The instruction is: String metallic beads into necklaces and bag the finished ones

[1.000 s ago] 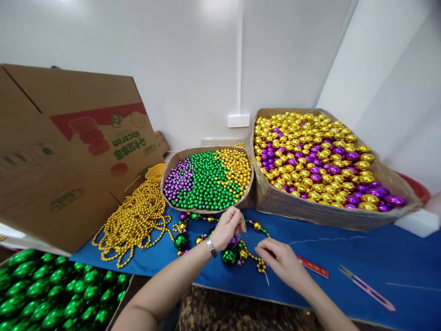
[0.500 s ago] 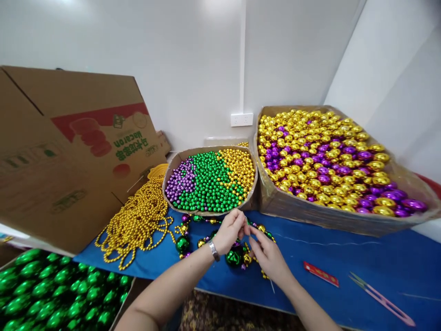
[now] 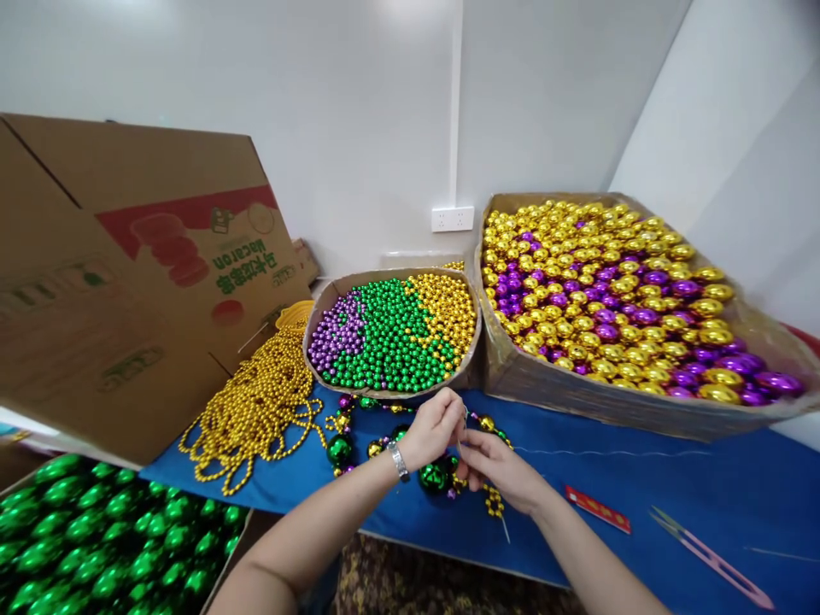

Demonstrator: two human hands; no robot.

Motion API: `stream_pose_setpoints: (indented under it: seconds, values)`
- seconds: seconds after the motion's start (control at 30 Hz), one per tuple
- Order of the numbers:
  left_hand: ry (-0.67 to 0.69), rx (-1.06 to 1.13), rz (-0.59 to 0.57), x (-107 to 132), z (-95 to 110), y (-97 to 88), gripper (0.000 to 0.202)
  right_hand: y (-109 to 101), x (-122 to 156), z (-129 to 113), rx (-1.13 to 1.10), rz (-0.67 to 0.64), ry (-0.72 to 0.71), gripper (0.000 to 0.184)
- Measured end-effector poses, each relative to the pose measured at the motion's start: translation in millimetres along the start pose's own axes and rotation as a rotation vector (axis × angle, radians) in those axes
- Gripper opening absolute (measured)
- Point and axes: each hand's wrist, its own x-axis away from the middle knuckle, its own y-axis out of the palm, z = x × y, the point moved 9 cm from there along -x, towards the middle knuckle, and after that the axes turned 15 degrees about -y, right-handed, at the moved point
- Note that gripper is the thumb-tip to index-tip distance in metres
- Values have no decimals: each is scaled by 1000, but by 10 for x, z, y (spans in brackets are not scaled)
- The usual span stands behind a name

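The left hand (image 3: 436,432) is closed in a pinch, with a thin thread (image 3: 465,416) at its fingertips; the right hand (image 3: 503,470) is nearly closed too, and seems to nip the same thread lower down; the two hands are close together – likely to keep that little bit steady; the string of beads (image 3: 339,449) lies on the blue table (image 3: 544,512) around and below the hands, so the table can take its weight; the shallow box (image 3: 388,395) sits just behind – probably for easy reach.
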Motion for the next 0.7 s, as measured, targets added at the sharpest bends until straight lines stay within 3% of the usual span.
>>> stream_pose_setpoints:
  seconds: [0.3, 0.47, 0.7]
  values:
    - [-162, 458, -1, -1, -225, -162, 33, -341, 227, -50, -34, 245, -45, 39]
    - [-267, 663, -1, -13, -388, -163, 33, -369, 306, -6, -100, 317, -64, 37]
    - [-282, 828, 3, 7, -388, -174, 31, -473, 384, 8, -181, 474, -136, 32]
